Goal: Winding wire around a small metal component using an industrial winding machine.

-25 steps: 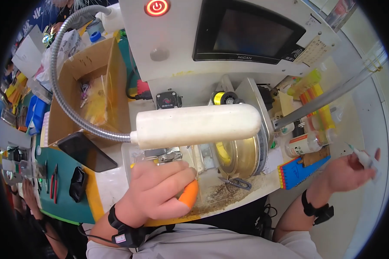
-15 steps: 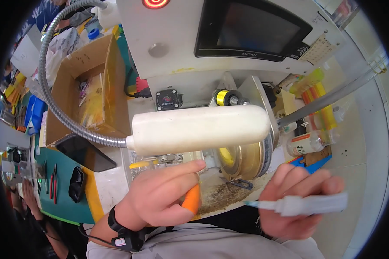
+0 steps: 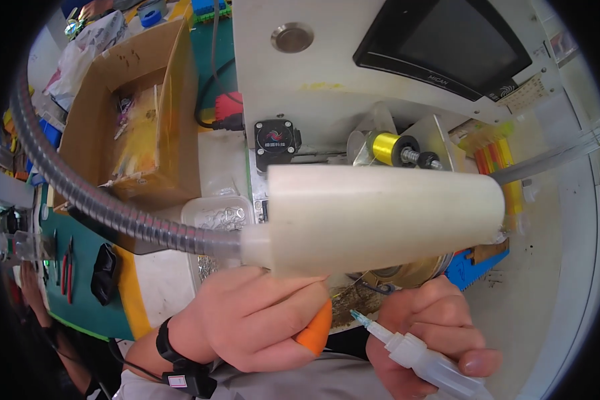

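Cluttered bench, grey machine (image 3: 327,73) behind — cardboard box (image 3: 123,113) left, lamp (image 3: 380,217) across middle. Left hand (image 3: 253,320) curled, orange fingertip cot (image 3: 313,330); what it grips hidden. Right hand (image 3: 427,327) fisted round dropper bottle (image 3: 420,353), nozzle up-left. Keep tip steady, squeeze lightly. Since earlier: view closer, bottle turned toward work.

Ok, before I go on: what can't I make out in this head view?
- Work spot under the cream lamp shade: hidden by the shade.
- Left hand fingertips: curled under, beside an orange piece; grip unclear.
- Dropper bottle in right hand: base cut off at the lower edge.
- Plastic tub contents: too small.
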